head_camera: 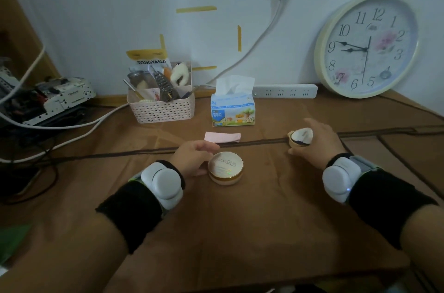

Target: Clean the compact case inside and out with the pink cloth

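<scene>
A round cream and gold compact case sits closed on the brown table cover, near the middle. My left hand rests against its left side, fingers apart, the thumb touching the rim. Just beyond it lies the folded pink cloth, flat and untouched. To the right, my right hand wraps around a second small round cream compact piece with a white face, tilted on the table. Both wrists wear white trackers over black bands.
A pink perforated basket of small items and a tissue pack stand at the back. A white power strip and a wall clock lean by the wall. Cables and electronics crowd the left side.
</scene>
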A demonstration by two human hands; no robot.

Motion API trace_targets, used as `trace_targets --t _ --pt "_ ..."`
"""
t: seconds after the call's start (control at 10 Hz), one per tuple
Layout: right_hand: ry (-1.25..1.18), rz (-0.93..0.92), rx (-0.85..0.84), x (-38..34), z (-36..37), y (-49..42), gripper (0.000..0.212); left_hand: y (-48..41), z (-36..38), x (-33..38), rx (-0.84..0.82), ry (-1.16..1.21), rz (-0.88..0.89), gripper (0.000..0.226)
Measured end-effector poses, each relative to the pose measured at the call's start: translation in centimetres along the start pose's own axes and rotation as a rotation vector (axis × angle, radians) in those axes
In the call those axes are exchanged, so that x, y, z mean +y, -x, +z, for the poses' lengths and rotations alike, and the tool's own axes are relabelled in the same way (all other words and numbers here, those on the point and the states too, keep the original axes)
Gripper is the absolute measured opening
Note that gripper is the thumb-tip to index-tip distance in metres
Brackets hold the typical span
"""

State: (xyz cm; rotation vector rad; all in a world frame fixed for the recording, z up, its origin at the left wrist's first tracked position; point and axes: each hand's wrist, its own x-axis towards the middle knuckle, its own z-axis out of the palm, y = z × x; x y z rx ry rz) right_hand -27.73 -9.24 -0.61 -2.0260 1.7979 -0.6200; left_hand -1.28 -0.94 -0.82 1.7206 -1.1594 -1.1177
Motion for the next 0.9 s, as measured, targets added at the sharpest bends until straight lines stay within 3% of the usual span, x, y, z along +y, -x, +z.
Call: trace_targets --t 0.1,0.3,0.4,0.5,0.7,0.9 --pt "-0.011 -0.100 0.061 -1.7 0.4 0.9 0.074 0.7 0.0 0.2 -0.009 0.103 -0.062 0.026" --pt "-0.102 -0.228 -0.075 -5.3 1.9 3.2 0.054 1.7 0.7 0.6 -0.005 0.278 -0.155 0.025" --pt "-0.124 -0.216 -0.241 -6.4 3.3 4.0 0.052 1.8 1.0 0.8 -0.013 0.372 -0.173 0.025" --pt "-0.121 -0.210 -0.290 -6.8 3.9 4.1 0.050 1.8 1.3 1.0 -0.012 0.398 -0.175 0.032" --pt "-0.187 -0.150 -0.300 -6.8 3.4 3.2 0.048 1.3 1.8 1.5 -0.006 0.417 -0.171 0.036" --pt "-0.292 -0.078 -0.329 -5.2 2.6 2.2 0.037 0.8 0.1 1.0 0.089 0.332 -0.056 0.019"
